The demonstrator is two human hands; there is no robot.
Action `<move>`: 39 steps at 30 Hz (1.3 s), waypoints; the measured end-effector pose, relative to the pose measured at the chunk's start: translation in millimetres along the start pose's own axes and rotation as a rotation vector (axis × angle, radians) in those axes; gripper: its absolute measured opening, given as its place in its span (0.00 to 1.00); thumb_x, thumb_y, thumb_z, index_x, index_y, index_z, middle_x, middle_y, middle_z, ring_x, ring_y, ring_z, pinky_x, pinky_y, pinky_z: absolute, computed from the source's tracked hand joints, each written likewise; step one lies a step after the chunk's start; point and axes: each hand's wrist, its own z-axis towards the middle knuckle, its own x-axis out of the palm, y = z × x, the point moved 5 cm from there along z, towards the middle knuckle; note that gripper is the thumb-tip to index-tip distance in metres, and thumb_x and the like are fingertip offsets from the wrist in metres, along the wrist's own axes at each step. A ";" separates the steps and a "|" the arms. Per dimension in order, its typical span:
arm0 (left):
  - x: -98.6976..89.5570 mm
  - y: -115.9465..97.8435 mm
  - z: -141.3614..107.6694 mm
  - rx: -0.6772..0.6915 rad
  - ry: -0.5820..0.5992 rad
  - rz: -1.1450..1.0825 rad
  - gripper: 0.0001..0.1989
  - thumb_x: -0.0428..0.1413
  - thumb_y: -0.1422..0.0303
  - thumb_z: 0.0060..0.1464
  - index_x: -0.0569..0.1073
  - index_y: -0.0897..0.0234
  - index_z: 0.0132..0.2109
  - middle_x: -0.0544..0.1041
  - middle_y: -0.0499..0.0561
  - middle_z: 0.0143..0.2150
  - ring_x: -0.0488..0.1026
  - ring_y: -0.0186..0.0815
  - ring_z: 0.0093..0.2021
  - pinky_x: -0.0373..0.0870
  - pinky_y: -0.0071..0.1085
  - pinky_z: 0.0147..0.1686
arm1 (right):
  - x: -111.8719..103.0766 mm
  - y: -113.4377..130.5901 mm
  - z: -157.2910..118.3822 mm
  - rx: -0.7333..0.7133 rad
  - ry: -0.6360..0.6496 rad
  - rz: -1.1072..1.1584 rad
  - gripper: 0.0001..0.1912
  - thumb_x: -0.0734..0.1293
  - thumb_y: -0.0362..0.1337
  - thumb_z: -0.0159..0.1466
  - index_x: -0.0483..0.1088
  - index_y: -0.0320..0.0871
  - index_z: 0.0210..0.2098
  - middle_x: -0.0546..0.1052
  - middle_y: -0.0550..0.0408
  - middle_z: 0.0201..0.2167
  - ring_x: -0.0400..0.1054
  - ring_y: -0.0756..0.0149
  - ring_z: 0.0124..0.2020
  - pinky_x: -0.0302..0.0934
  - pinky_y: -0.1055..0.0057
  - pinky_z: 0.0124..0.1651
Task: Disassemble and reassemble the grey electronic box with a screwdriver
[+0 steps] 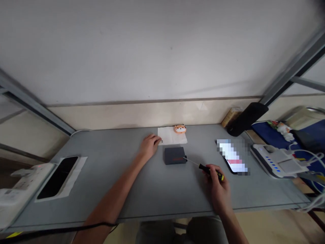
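My right hand [217,179] is closed round the black and yellow handle of a screwdriver [207,169]. Its thin shaft points left, and the tip appears over the right part of a dark grey box [175,156] with red marks. Beyond the box lies a white paper sheet [169,136], bearing an orange animal-faced item [180,129] and tiny dark pieces [161,141]. At the sheet's left edge, the fingers of my left hand [150,145] are pinched together beside those pieces; whatever they hold is too small to make out.
A dark phone [58,177] rests on white paper at the left, by a white power strip [27,181]. On the right are a lit phone [232,156], another power strip [274,162] with cables, and a black cylinder [247,118] near the wall.
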 end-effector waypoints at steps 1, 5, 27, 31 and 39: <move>-1.6 -0.4 0.1 -0.006 -0.003 -0.001 0.11 0.54 0.67 0.69 0.81 0.59 0.43 0.79 0.51 0.38 0.77 0.40 0.41 0.73 0.36 0.45 | -0.7 -2.0 0.5 0.006 0.000 -0.005 0.31 0.72 0.66 0.54 0.77 0.44 0.36 0.75 0.56 0.25 0.64 0.66 0.25 0.58 0.69 0.30; -14.4 -9.6 -1.0 -0.022 -0.008 -0.012 0.14 0.49 0.68 0.71 0.79 0.59 0.46 0.80 0.53 0.40 0.77 0.40 0.43 0.73 0.37 0.48 | -2.6 -5.4 1.3 0.030 0.002 0.008 0.29 0.73 0.65 0.55 0.76 0.44 0.35 0.75 0.55 0.27 0.65 0.66 0.26 0.60 0.70 0.30; -8.6 -44.2 -22.0 -0.012 0.338 -0.497 0.16 0.48 0.70 0.68 0.77 0.54 0.55 0.82 0.52 0.52 0.78 0.40 0.54 0.75 0.39 0.56 | 3.6 18.2 3.6 0.036 0.011 0.016 0.30 0.70 0.68 0.54 0.73 0.45 0.29 0.72 0.57 0.24 0.64 0.68 0.23 0.59 0.71 0.26; -0.6 -47.1 -22.6 -0.016 0.236 -0.459 0.18 0.45 0.75 0.67 0.80 0.57 0.47 0.83 0.52 0.46 0.79 0.39 0.50 0.76 0.39 0.54 | 34.2 60.4 39.0 -0.165 0.141 -0.218 0.27 0.68 0.63 0.56 0.70 0.45 0.23 0.69 0.57 0.18 0.62 0.67 0.21 0.54 0.70 0.25; -3.6 -50.0 -22.4 0.044 0.178 -0.424 0.15 0.47 0.75 0.66 0.79 0.59 0.45 0.82 0.53 0.43 0.78 0.39 0.49 0.76 0.39 0.53 | 88.4 100.5 91.1 -0.532 0.206 -0.465 0.17 0.62 0.48 0.56 0.58 0.48 0.17 0.60 0.60 0.13 0.55 0.69 0.21 0.50 0.69 0.27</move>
